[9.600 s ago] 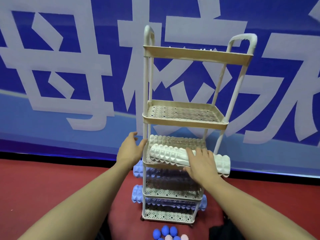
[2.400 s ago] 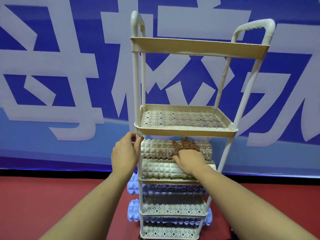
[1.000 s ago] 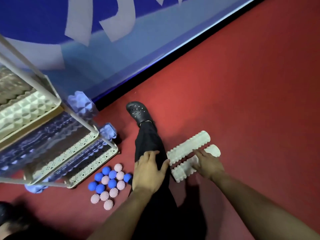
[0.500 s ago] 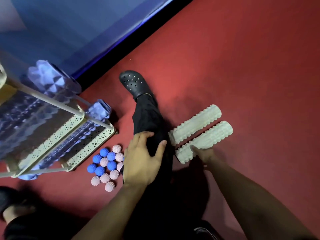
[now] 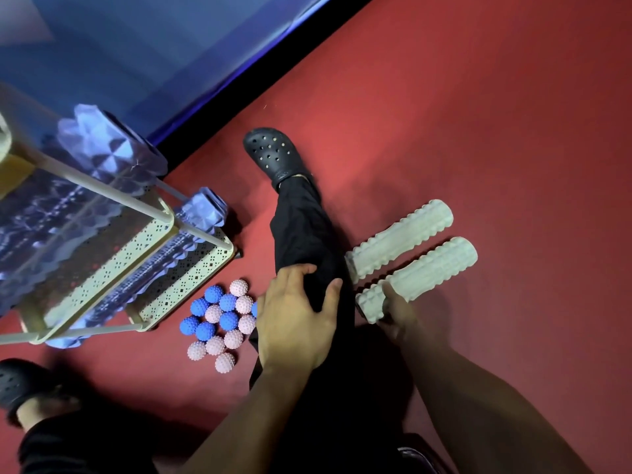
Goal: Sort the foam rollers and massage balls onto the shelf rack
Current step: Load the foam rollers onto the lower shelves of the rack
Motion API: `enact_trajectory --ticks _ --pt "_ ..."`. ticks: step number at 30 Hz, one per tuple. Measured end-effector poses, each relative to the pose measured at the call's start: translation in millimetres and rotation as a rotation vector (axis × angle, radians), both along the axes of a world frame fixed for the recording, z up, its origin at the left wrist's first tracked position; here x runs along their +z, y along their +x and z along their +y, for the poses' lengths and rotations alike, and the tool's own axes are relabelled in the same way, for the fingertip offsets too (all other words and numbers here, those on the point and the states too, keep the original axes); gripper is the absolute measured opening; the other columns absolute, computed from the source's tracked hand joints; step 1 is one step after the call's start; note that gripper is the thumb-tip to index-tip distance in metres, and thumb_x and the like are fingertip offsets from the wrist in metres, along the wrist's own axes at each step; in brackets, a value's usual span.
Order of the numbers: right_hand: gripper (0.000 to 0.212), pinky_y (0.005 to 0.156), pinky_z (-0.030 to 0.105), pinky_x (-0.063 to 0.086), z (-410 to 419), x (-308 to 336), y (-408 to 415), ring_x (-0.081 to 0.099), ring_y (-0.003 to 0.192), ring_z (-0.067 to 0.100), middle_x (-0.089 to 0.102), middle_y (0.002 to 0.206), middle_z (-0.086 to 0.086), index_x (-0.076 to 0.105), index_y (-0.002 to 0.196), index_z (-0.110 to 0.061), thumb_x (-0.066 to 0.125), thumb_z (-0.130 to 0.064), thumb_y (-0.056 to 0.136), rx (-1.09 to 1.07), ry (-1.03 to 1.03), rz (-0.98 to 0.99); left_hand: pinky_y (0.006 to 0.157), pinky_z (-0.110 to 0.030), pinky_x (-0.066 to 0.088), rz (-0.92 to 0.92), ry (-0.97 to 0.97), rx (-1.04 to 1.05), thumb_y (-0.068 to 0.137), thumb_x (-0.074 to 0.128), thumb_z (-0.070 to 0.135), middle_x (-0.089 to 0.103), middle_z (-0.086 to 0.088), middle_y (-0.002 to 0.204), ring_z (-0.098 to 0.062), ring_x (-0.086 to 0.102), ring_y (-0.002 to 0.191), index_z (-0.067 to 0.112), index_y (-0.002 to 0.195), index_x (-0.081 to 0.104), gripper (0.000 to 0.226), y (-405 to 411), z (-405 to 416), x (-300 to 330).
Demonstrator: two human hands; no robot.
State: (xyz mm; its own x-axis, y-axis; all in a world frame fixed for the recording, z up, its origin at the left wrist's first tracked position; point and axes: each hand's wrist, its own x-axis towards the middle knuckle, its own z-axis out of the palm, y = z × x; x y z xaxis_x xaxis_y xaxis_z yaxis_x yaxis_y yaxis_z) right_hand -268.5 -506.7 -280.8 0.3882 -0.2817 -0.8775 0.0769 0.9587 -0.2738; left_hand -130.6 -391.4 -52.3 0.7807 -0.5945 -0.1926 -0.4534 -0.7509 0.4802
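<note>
Two white ridged foam rollers lie side by side on the red floor. My right hand [image 5: 398, 313] grips the near roller [image 5: 427, 271] at its left end; the far roller [image 5: 400, 241] lies untouched beside it. My left hand [image 5: 294, 323] rests on my knee, its fingers spread over the black trouser leg. The cream shelf rack [image 5: 184, 278] stands at the left, with blue rollers [image 5: 106, 145] on its lower shelves. A cluster of several blue and pink spiky massage balls [image 5: 220, 323] sits on the floor in front of the rack.
My right leg in black trousers and a black clog [image 5: 273, 155] stretches between the balls and the white rollers. My other clog [image 5: 20, 384] is at the lower left. A blue banner wall [image 5: 154, 46] runs behind the rack. Red floor [image 5: 496, 114] spreads to the right.
My right hand has closed round the near white roller's left end. The view has shifted slightly; my left hand stays on my knee.
</note>
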Motion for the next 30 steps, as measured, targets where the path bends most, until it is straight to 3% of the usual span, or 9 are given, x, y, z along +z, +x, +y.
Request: enact_trajectory --ticks 2,4,10,14,17,20,23,26,30 --pt "0.051 0.103 0.045 0.050 4.2 39.9 0.1 0.064 0.121 0.029 0.067 0.130 0.013 0.063 0.126 -0.004 0.064 -0.044 0.094 0.038 -0.025 0.029 0.108 -0.038 0.038 -0.011 0.030 -0.021 0.094 0.054 0.062 0.059 0.013 0.122 -0.015 0.053 0.117 0.032 0.124 0.058 0.043 -1.6 -0.6 1.2" --pt "0.050 0.109 0.045 0.046 10.7 71.4 1.2 0.065 0.119 0.024 0.071 0.124 0.008 0.064 0.128 -0.011 0.051 -0.050 0.101 0.022 -0.056 0.045 0.106 -0.036 0.034 -0.029 0.052 -0.049 0.095 0.052 0.063 0.059 0.012 0.123 -0.016 0.052 0.118 0.032 0.125 0.057 0.043 -3.8 0.4 4.9" --pt "0.049 0.115 0.047 0.040 20.3 168.1 0.2 0.063 0.123 0.024 0.070 0.127 0.009 0.059 0.135 -0.012 0.056 -0.045 0.099 -0.079 -0.161 -0.098 0.103 -0.036 0.036 -0.029 0.021 -0.106 0.098 0.041 0.063 0.058 0.010 0.128 -0.017 0.051 0.122 0.027 0.132 0.053 0.051 -11.4 7.7 25.8" --pt "0.039 0.116 0.041 0.038 19.3 237.3 9.7 0.063 0.122 0.020 0.068 0.130 0.006 0.061 0.132 -0.017 0.056 -0.038 0.099 -0.090 -0.273 -0.192 0.109 -0.033 0.039 0.138 -0.205 0.073 0.095 0.050 0.062 0.059 0.006 0.129 -0.016 0.053 0.124 0.023 0.134 0.055 0.055 -13.4 16.4 51.6" --pt "0.044 0.114 0.039 0.040 26.1 285.1 25.1 0.061 0.125 0.020 0.065 0.136 0.007 0.058 0.137 -0.015 0.057 -0.036 0.098 -0.044 -0.340 -0.306 0.111 -0.032 0.043 0.355 -0.422 0.201 0.084 0.055 0.077 0.059 0.013 0.131 -0.003 0.056 0.122 0.032 0.133 0.053 0.067 -15.6 22.6 79.6" --pt "0.043 0.108 0.035 0.042 50.7 330.1 50.4 0.062 0.125 0.019 0.066 0.134 0.008 0.058 0.136 -0.013 0.055 -0.034 0.098 0.059 -0.386 -0.434 0.104 -0.027 0.049 0.463 -0.637 0.290 0.073 0.057 0.087 0.064 0.010 0.127 0.004 0.062 0.111 0.032 0.129 0.053 0.079 -6.3 30.4 111.4" --pt "0.050 0.111 0.036 0.040 89.3 371.8 81.0 0.062 0.125 0.019 0.065 0.135 0.009 0.058 0.137 -0.013 0.058 -0.035 0.092 0.172 -0.424 -0.529 0.099 -0.027 0.050 0.423 -0.747 0.367 0.073 0.055 0.086 0.068 0.010 0.118 -0.001 0.065 0.106 0.035 0.120 0.056 0.070 12.2 53.3 156.7" --pt "0.047 0.107 0.035 0.042 129.4 409.0 108.1 0.063 0.124 0.018 0.067 0.132 0.008 0.061 0.134 -0.012 0.058 -0.034 0.093 0.297 -0.483 -0.610 0.093 -0.035 0.053 0.338 -0.842 0.492 0.072 0.051 0.084 0.071 0.005 0.108 -0.010 0.068 0.100 0.031 0.112 0.058 0.066 35.5 89.1 193.5" --pt "0.043 0.100 0.033 0.046 179.5 447.4 134.2 0.065 0.119 0.014 0.071 0.125 -0.002 0.065 0.129 -0.019 0.063 -0.036 0.090 0.470 -0.628 -0.582 0.082 -0.035 0.054 0.212 -0.931 0.643 0.096 0.052 0.063 0.073 0.002 0.092 -0.015 0.069 0.089 0.019 0.097 0.064 0.045 60.1 145.2 227.8"
